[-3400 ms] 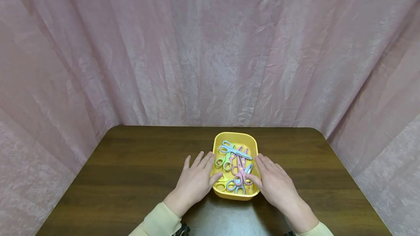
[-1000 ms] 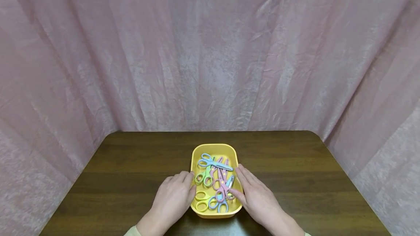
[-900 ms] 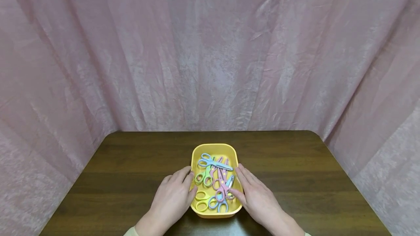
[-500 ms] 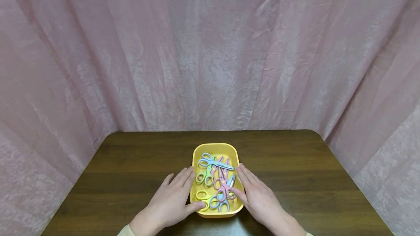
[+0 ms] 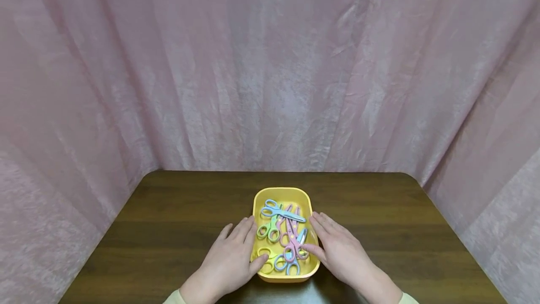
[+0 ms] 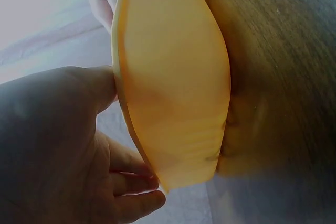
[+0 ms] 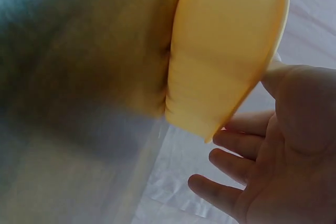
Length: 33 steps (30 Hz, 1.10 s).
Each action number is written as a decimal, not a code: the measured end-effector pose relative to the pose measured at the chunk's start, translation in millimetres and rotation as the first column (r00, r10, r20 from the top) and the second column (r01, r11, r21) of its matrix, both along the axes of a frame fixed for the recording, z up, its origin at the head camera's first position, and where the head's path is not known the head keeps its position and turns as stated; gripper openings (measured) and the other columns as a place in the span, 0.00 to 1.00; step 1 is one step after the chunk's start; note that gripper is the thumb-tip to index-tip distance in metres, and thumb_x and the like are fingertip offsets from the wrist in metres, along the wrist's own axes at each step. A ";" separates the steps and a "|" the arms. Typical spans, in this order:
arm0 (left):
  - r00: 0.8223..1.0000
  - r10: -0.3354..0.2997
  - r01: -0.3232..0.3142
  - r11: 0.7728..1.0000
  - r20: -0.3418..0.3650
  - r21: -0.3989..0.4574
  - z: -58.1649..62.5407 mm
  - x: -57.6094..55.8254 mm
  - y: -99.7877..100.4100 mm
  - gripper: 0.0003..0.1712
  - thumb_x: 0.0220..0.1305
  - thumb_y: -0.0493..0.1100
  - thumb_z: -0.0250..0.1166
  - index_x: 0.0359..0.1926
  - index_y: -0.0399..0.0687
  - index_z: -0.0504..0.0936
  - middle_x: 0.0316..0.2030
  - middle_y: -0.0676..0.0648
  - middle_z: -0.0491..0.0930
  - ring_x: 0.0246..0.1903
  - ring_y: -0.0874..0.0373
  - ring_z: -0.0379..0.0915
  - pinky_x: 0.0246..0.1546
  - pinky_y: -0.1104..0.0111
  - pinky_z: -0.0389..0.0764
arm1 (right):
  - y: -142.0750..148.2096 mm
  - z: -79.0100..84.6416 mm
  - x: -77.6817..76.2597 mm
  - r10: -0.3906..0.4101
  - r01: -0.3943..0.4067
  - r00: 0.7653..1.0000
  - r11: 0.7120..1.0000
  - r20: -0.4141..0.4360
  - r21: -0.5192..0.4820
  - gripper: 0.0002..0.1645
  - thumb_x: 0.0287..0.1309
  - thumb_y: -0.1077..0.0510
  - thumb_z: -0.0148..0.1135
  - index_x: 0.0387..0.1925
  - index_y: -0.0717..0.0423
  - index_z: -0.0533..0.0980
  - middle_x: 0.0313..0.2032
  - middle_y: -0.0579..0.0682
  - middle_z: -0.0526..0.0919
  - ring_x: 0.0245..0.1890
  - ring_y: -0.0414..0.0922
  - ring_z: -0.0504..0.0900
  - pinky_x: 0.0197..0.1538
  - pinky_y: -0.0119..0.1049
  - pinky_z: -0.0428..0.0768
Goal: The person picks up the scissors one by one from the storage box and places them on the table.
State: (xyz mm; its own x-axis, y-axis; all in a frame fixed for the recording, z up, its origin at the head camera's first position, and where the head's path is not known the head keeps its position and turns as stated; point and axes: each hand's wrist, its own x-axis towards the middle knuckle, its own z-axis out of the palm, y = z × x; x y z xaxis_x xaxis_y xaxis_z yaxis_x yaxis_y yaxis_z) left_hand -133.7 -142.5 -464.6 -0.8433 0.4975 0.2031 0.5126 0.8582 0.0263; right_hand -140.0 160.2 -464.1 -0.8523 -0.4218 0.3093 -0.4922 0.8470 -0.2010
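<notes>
A yellow plastic bin (image 5: 281,278) stands on the table, holding several pairs of children's scissors. Light-blue scissors (image 5: 283,213) lie crosswise on top, over green scissors (image 5: 276,223) and pink scissors (image 5: 292,236); yellow scissors (image 5: 276,256) lie nearest the person. My left hand (image 5: 229,262) rests along the bin's left side, fingers straight, thumb over the rim. On the other side my right hand (image 5: 343,253) touches the right rim, fingers extended and thumb reaching inside near the pink handles. In the right wrist view, the lower fingers stand spread apart beside the bin wall (image 7: 226,51).
The dark wooden table (image 5: 190,210) has rounded back corners. Pink velvety curtains (image 5: 270,69) hang behind it and at both sides.
Compared with the oldest frame, the bin has come nearer the person and left, both hands with it. Lately the left fingers straightened and the left thumb moved over the rim.
</notes>
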 end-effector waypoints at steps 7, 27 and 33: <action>1.000 -0.005 0.005 1.000 0.004 0.005 2.1 0.5 -0.6 0.47 0.78 0.68 0.64 0.78 0.34 0.73 0.78 0.36 0.71 0.77 0.42 0.68 0.74 0.42 0.71 | -4.0 11.8 -10.8 0.006 -0.005 1.000 0.997 -0.013 0.080 0.44 0.74 0.38 0.70 0.74 0.66 0.76 0.73 0.62 0.78 0.76 0.59 0.74 0.74 0.59 0.74; 1.000 -0.008 0.008 1.000 -0.024 0.020 -1.2 0.7 -0.6 0.46 0.78 0.67 0.64 0.77 0.34 0.74 0.77 0.37 0.72 0.75 0.42 0.70 0.70 0.43 0.75 | -40.1 25.1 -36.6 0.122 -0.108 0.991 0.971 -0.049 0.215 0.41 0.73 0.37 0.71 0.69 0.66 0.80 0.68 0.61 0.83 0.72 0.59 0.79 0.75 0.57 0.74; 0.998 -0.020 0.020 1.000 -0.067 0.008 -2.9 1.1 -0.5 0.46 0.78 0.67 0.64 0.76 0.34 0.75 0.76 0.37 0.74 0.74 0.43 0.72 0.68 0.44 0.77 | -52.8 24.5 -44.5 0.139 -0.127 0.990 0.958 -0.030 0.257 0.40 0.72 0.37 0.72 0.67 0.66 0.82 0.65 0.60 0.85 0.68 0.57 0.83 0.70 0.55 0.80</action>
